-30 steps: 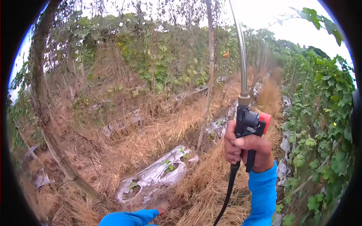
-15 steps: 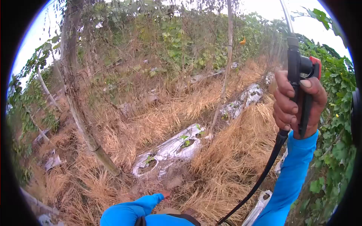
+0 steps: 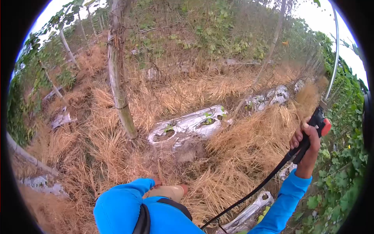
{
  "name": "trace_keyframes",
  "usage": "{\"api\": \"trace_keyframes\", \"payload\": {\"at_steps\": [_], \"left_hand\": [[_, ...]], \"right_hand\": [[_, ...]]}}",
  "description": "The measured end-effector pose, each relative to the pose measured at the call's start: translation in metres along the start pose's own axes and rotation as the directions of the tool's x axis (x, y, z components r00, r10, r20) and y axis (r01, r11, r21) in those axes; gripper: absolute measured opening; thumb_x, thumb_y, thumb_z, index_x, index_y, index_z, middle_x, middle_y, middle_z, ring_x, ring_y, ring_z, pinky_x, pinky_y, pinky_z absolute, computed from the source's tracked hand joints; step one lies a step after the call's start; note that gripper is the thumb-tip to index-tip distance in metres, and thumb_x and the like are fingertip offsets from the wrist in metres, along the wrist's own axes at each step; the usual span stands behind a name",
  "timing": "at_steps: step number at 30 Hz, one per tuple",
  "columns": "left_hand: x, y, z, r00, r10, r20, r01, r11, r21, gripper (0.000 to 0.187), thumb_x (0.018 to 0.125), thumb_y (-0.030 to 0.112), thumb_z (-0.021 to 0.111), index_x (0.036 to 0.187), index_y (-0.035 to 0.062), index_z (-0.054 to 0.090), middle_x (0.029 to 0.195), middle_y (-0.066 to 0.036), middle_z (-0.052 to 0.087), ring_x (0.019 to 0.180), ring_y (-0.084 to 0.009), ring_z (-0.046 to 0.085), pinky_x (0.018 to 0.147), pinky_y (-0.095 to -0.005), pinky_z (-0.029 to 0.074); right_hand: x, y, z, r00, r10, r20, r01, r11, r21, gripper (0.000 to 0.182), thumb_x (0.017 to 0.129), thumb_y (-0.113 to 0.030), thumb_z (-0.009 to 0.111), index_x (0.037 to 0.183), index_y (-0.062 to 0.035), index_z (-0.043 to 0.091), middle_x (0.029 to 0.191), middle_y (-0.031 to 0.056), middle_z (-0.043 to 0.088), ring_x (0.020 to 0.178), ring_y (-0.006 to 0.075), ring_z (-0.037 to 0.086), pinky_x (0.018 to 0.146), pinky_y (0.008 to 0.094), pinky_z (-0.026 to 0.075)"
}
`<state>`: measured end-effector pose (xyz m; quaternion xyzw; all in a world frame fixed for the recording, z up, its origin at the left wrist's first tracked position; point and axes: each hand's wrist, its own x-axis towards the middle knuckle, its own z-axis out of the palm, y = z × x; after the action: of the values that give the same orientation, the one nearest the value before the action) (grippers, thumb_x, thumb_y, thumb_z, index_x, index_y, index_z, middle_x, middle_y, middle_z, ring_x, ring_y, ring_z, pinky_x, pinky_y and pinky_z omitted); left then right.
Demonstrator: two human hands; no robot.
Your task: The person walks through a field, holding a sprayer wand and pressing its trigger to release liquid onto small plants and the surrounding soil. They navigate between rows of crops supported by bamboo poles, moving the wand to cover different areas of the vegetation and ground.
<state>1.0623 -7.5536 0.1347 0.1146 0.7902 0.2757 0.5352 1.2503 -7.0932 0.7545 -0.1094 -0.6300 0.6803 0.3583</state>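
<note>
My right hand is closed round the black handle of a spray wand, which has a red part near its top. The wand's metal tube rises up and to the right, and its tip lies beyond the view's edge. From the handle's lower end a black hose runs down toward my body. Only a small part of my left hand shows past the blue sleeve, close to my leg; its fingers are hidden. A bed under whitish plastic sheet lies ahead, small green seedlings growing in its holes.
A thick wooden post stands left of the bed, and a thinner leaning pole is behind it. Dry straw covers the ground. Leafy vines grow along the right side. Another plastic strip lies at the lower right.
My right hand has moved lower with the spray wand, which now tilts more to the right. The view has shifted, and more of my legs shows. My left hand stays low by my body.
</note>
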Motion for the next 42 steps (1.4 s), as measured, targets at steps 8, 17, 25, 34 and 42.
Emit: {"api": "trace_keyframes", "payload": {"at_steps": [8,17,25,34,42], "left_hand": [[0.033,0.005,-0.005,0.97,0.118,0.211,-0.1,0.991,-0.094,0.03,0.087,0.032,0.055,0.085,0.0034,0.065,0.073,-0.009,0.065,0.054,-0.0187,0.059,0.048,-0.0324,0.049],[0.084,-0.095,-0.083,0.954,-0.068,0.291,0.14,0.961,-0.237,0.021,0.088,0.02,0.049,0.081,0.003,0.059,0.064,-0.01,0.061,0.05,-0.0241,0.06,0.042,-0.038,0.047],[0.052,-0.166,-0.168,0.993,-0.115,-0.005,0.114,0.978,0.176,0.038,0.091,0.037,0.049,0.107,0.003,0.058,0.098,-0.021,0.061,0.089,-0.0389,0.059,0.082,-0.0498,0.044],[-0.13,0.161,-0.503,-0.536,0.66,-0.526,0.213,0.709,0.673,0.048,0.094,0.046,0.049,0.123,0.0075,0.054,0.117,-0.014,0.058,0.105,-0.0331,0.057,0.088,-0.0427,0.046],[-0.069,0.145,-0.613,-0.616,0.654,-0.439,0.077,0.604,0.793,0.049,0.096,0.047,0.046,0.13,0.0123,0.051,0.122,-0.016,0.058,0.103,-0.0354,0.059,0.087,-0.0457,0.047]], "right_hand": [[0.036,-0.038,0.035,0.85,-0.38,-0.366,0.078,0.777,-0.625,0.028,0.076,-0.029,0.068,0.073,-0.0029,0.059,0.056,-0.0008,0.05,0.049,0.0079,0.046,0.047,0.0278,0.035],[-0.109,0.17,0.059,0.716,-0.418,-0.559,-0.161,0.68,-0.715,0.026,0.074,-0.021,0.071,0.071,-0.002,0.054,0.058,0.0032,0.049,0.054,0.0126,0.046,0.052,0.0323,0.04],[-0.256,0.263,0.076,0.636,-0.362,-0.681,-0.425,0.572,-0.701,0.026,0.069,-0.017,0.071,0.07,-0.0012,0.05,0.058,0.0094,0.048,0.052,0.021,0.045,0.052,0.0368,0.039],[-0.294,0.194,0.092,0.482,-0.567,-0.668,-0.525,0.423,-0.739,0.024,0.068,-0.015,0.069,0.078,-0.0008,0.052,0.062,0.0108,0.049,0.054,0.0246,0.043,0.055,0.0358,0.042],[-0.384,0.23,0.143,0.488,-0.455,-0.745,-0.529,0.525,-0.667,0.022,0.067,-0.014,0.068,0.074,-0.0017,0.051,0.06,0.0091,0.048,0.054,0.0195,0.045,0.054,0.0349,0.041]]}}
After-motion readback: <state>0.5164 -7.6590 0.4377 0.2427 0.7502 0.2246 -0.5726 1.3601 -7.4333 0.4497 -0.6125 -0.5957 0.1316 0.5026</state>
